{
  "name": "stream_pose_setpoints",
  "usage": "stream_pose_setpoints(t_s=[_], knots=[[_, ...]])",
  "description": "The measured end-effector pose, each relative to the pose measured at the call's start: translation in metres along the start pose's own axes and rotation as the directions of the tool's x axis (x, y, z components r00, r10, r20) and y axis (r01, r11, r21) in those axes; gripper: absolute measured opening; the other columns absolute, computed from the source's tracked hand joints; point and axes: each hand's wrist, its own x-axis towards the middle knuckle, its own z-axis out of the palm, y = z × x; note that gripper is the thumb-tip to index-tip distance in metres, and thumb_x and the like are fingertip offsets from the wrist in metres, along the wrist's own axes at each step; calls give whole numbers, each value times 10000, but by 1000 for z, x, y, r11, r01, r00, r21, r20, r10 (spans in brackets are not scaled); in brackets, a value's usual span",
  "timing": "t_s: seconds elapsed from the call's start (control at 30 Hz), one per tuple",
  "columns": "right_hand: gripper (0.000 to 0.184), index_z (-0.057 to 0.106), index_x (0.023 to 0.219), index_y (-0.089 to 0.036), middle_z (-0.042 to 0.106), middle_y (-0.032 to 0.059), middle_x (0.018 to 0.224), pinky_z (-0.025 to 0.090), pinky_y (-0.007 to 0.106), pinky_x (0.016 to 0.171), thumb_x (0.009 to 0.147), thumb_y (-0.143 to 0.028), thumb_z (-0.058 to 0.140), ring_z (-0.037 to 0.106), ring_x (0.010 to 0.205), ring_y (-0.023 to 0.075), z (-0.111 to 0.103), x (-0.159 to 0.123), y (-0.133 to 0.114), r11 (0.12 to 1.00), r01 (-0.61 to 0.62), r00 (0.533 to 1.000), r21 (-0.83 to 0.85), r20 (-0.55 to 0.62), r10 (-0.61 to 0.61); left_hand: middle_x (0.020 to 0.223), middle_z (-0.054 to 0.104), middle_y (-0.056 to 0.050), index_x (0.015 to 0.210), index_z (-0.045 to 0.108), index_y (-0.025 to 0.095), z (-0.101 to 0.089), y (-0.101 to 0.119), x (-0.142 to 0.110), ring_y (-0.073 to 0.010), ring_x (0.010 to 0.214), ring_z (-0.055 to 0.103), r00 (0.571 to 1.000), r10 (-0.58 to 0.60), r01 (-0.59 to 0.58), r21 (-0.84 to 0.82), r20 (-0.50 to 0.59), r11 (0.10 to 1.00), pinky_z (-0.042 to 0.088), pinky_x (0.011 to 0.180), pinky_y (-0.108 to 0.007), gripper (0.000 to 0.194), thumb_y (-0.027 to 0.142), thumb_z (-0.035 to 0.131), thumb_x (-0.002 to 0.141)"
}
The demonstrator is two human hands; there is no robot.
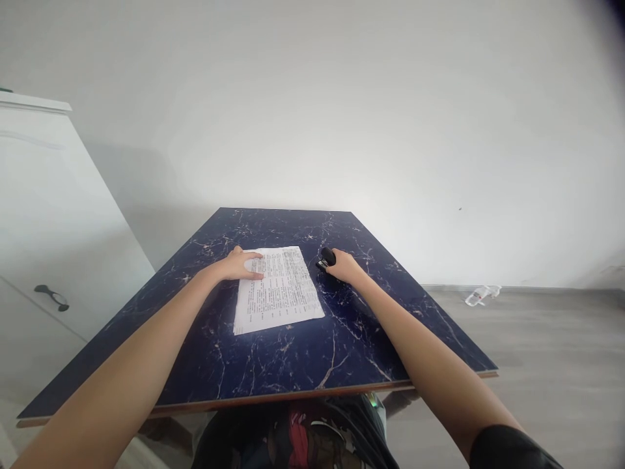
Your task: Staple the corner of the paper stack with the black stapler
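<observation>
White paper [280,290], densely printed, is lying flat, slightly skewed, on blue tabletop [278,365]; black stapler [328,255] is showing partly, just right of it.

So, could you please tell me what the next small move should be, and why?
Probably move the black stapler left to the paper's right edge: the right hand grips it, the left hand lies on the paper's left side, and a strip of table separates stapler from paper.

Pale wall [342,117]; white cabinet [58,189] left, dark handle [53,298]; blue veined table [273,228]; grey floor [547,371]
</observation>
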Motion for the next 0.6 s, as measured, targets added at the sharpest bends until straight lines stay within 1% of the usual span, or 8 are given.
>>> stream_pose_setpoints(t_s=[0.1, 0.23, 0.37, 0.4, 0.47, 0.5, 0.53, 0.6], knots=[[263, 588, 994, -182, 709, 127, 993, 437, 309, 667, 739, -176, 652, 658, 898, 278, 3, -2, -3, 1000, 0, 1000, -9, -26, 0, 1354, 497, -165, 1420, 585, 377, -1, 1, -1, -476, 1289, 460, 1000, -4, 4, 8, 16, 1000, 409, 1047, -576, 1011, 794, 746, 514], [226, 586, 968, -180, 697, 122, 965, 432, 300, 637, 749, -168, 644, 653, 857, 265, 4, -5, -6, 999, -19, 999, 35, -30, 21, 1412, 442, -172, 1496, 487, 375, -3, 2, -3, -473, 1312, 433, 997, -13, 7, 71, 81, 997, 427, 1025, -575, 1029, 818, 681, 588], [164, 559, 962, -170, 688, 134, 1017, 452, 302, 665, 806, -172, 609, 642, 884, 253, 3, -11, -21, 990, 10, 988, 144, -151, 12, 1474, 383, -162, 1518, 442, 384, -3, 5, -5, -467, 1364, 376, 994, -5, -8, 125, 108, 992, 422, 1036, -568, 992, 814, 635, 645], [166, 548, 980, -170, 686, 135, 1021, 456, 300, 656, 824, -187, 604, 641, 869, 245, 3, -14, -29, 980, 28, 988, 197, -154, 3, 1489, 364, -159, 1515, 444, 391, -3, 7, -5, -467, 1378, 357, 994, 1, -16, 134, 110, 991, 419, 1039, -569, 977, 815, 627, 654], [189, 529, 1012, -176, 685, 124, 1000, 453, 287, 613, 843, -213, 606, 636, 805, 219, 5, -22, -46, 948, 69, 995, 312, -90, -43, 1502, 340, -153, 1506, 448, 413, -1, 11, -6, -469, 1398, 329, 993, 12, -29, 149, 114, 988, 416, 1036, -575, 955, 824, 618, 661], [200, 524, 1016, -182, 685, 113, 984, 447, 280, 595, 840, -217, 612, 632, 776, 207, 6, -27, -56, 929, 98, 995, 356, -47, -87, 1497, 342, -152, 1503, 448, 424, 0, 13, -7, -468, 1402, 322, 993, 19, -37, 154, 116, 987, 416, 1032, -575, 948, 828, 616, 662], [204, 522, 1007, -187, 684, 101, 966, 440, 276, 586, 830, -212, 620, 626, 760, 201, 8, -32, -65, 915, 137, 990, 378, -12, -143, 1486, 350, -150, 1501, 447, 431, 2, 15, -8, -467, 1403, 320, 993, 28, -46, 158, 117, 986, 414, 1032, -573, 944, 830, 615, 662], [195, 524, 967, -193, 678, 81, 938, 425, 276, 598, 802, -187, 629, 615, 764, 198, 13, -41, -81, 901, 234, 966, 366, 13, -256, 1462, 376, -143, 1498, 452, 435, 3, 19, -9, -462, 1400, 327, 993, 46, -63, 162, 107, 985, 408, 1038, -559, 941, 828, 621, 659]])
